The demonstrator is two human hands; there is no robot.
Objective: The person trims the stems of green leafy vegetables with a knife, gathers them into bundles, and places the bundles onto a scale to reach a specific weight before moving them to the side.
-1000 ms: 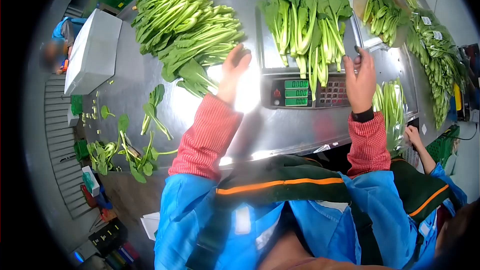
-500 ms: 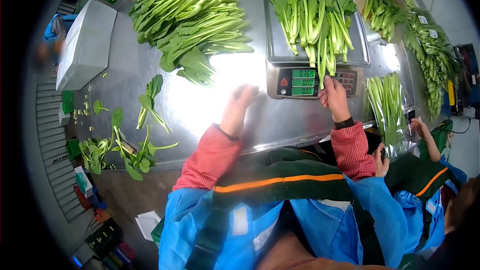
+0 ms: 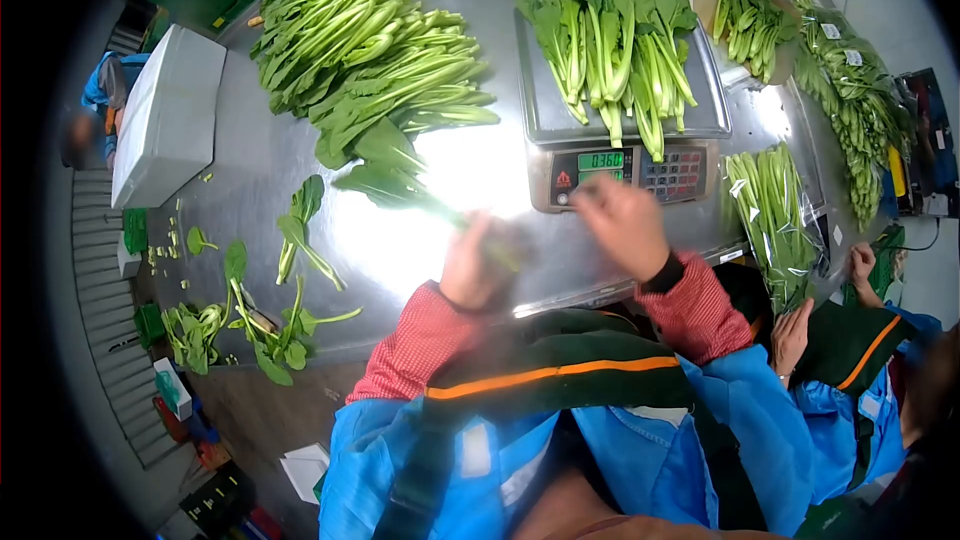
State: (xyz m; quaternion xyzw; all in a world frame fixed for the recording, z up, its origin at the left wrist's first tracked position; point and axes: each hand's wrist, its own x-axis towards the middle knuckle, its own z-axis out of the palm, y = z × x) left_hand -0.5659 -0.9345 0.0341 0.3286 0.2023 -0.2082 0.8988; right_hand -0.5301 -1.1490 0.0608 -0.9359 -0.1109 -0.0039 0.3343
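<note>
My left hand (image 3: 476, 265), partly smeared by motion, is closed around the stem of a leafy green stalk (image 3: 385, 178) in front of the big pile of greens (image 3: 375, 50). Over the front edge of the scale (image 3: 680, 172), my right hand (image 3: 625, 227) hovers with its fingers drawn together; whether anything is between them is too blurred to tell. On the scale's metal tray lies a bunch of leafy greens (image 3: 610, 40), stems toward me. The upper display reads about 0.360, and my right hand covers part of the lower displays.
Loose leaves (image 3: 285, 325) and trimmings lie at the left, near a white box (image 3: 170, 115). At the right, a co-worker's hands (image 3: 792, 340) are by bagged greens (image 3: 770, 215). More bagged greens (image 3: 850, 90) lie behind. Another person (image 3: 105, 100) is at the far left.
My left hand has taken hold of a stalk from the pile's near edge. My right hand has let go of a stem on the scale and moved left. The upper display reading dropped slightly.
</note>
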